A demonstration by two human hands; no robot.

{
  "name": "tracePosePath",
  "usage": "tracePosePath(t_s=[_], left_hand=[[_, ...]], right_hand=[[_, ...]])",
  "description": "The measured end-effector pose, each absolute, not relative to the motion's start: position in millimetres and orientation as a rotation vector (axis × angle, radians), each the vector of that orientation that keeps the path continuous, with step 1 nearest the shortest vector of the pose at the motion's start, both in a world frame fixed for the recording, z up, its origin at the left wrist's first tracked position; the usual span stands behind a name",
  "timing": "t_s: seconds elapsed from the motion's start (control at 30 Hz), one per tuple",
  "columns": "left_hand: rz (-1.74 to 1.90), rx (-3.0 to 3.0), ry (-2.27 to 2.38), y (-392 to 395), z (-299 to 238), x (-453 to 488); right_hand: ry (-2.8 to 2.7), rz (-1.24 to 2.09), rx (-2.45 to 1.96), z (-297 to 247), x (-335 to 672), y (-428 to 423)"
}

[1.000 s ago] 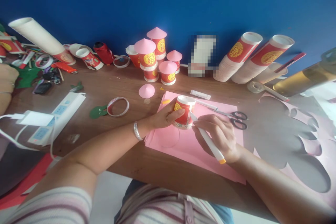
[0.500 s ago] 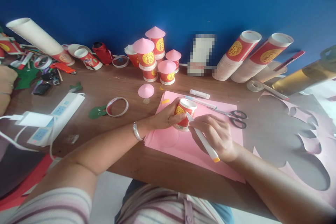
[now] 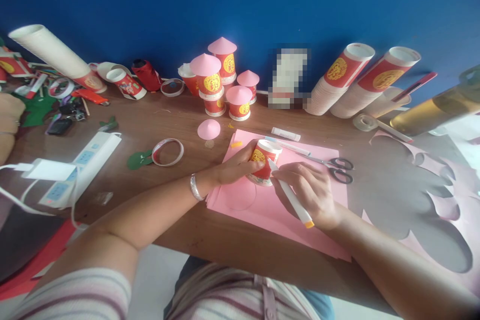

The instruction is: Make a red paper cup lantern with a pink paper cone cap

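- Right hand (image 3: 311, 192), fingers clamped on a white marker (image 3: 290, 195), sets the tip against the cup's lower side.
- Left hand (image 3: 234, 166), fingers wrapped round the red paper cup (image 3: 264, 160), holds it on the pink paper (image 3: 262, 215).
- Seemingly tracing the cup's outline, which calls for a motionless cup.
- Beyond: scissors (image 3: 335, 167) and cone-topped cups (image 3: 221, 82).
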State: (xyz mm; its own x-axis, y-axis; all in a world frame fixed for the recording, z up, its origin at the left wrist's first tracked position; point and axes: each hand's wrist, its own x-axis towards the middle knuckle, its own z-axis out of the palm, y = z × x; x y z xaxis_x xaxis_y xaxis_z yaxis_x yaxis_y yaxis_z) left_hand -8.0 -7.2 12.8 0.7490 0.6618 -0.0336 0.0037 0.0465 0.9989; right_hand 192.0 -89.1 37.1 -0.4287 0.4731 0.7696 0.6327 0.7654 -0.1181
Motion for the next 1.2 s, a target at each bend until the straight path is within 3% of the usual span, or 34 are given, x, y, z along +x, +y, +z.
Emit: tracePosePath(t_s=[1.2], left_hand=[[0.627,1.299,0.580,-3,3,-6]], right_hand=[[-2.125,-0.186,-0.834,33,187,-94]])
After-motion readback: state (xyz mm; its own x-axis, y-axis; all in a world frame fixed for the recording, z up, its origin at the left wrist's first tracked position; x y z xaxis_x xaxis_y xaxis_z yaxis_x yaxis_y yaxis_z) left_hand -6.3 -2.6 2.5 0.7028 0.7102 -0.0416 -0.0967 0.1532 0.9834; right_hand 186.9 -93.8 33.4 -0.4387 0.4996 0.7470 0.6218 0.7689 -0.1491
